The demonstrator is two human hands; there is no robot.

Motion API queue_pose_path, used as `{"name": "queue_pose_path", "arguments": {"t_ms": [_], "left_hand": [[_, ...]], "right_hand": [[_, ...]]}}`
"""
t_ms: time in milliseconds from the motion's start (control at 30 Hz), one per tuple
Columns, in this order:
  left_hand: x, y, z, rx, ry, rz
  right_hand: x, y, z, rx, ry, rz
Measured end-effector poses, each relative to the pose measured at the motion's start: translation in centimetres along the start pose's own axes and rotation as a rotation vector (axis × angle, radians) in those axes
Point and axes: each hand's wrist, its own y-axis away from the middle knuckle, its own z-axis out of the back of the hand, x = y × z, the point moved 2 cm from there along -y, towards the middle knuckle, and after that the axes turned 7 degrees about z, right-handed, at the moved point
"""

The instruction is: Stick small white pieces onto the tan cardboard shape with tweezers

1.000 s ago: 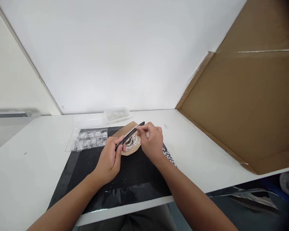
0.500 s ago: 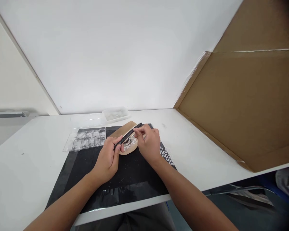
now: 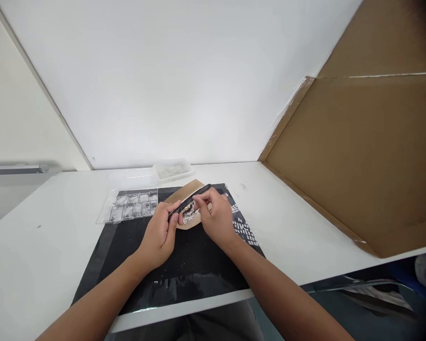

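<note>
A long black curved strip (image 3: 186, 203) slants upward to the right over the mat. My left hand (image 3: 159, 232) is closed on its lower end, thumb below and fingers on top. My right hand (image 3: 216, 215) is pinched, fingertips at the strip's upper half; anything small between them is hidden. Under both hands lies a brown oval-shaped sheet (image 3: 184, 192), apparently paper or card, with small white chips (image 3: 190, 218) scattered on it. Rows of small white flat pieces (image 3: 244, 229) lie on the mat beside my right wrist.
A black mat (image 3: 184, 265) covers the middle of the white table (image 3: 294, 227). At the left, a clear compartment box (image 3: 135, 206) holds small bags. A translucent tub (image 3: 173, 171) stands by the back wall. Brown cardboard (image 3: 358, 161) rises on the right.
My right fingertips have slid slightly down and left along the black strip. My left hand keeps its hold. The view has shifted a little.
</note>
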Motion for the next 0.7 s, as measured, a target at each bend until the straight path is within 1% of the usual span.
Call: {"name": "queue_pose_path", "arguments": {"t_ms": [67, 100, 267, 300, 367, 467, 567, 700], "left_hand": [[0.2, 0.0, 0.1, -0.01, 0.017, 0.026], [0.3, 0.0, 0.1, -0.012, 0.025, 0.033], [0.2, 0.0, 0.1, -0.005, 0.031, -0.009], [0.2, 0.0, 0.0, -0.002, 0.029, -0.013], [0.3, 0.0, -0.1, 0.0, 0.039, 0.004], [0.7, 0.0, -0.1, -0.004, 0.071, 0.069], [1.0, 0.0, -0.2, -0.007, 0.079, 0.1], [1.0, 0.0, -0.3, 0.011, 0.094, 0.099]], "right_hand": [[0.3, 0.2, -0.4, 0.054, -0.025, 0.03], [0.4, 0.2, -0.4, 0.056, -0.022, 0.031], [-0.4, -0.2, 0.2, -0.029, 0.045, -0.045], [-0.5, -0.2, 0.2, -0.02, 0.041, -0.041], [-0.3, 0.0, -0.1, 0.036, 0.002, -0.003], [0.2, 0.4, -0.7, 0.096, -0.072, 0.02], [0.1, 0.2, -0.6, 0.052, -0.076, -0.013], [-0.8, -0.3, -0.1, -0.002, -0.095, -0.073]]}}
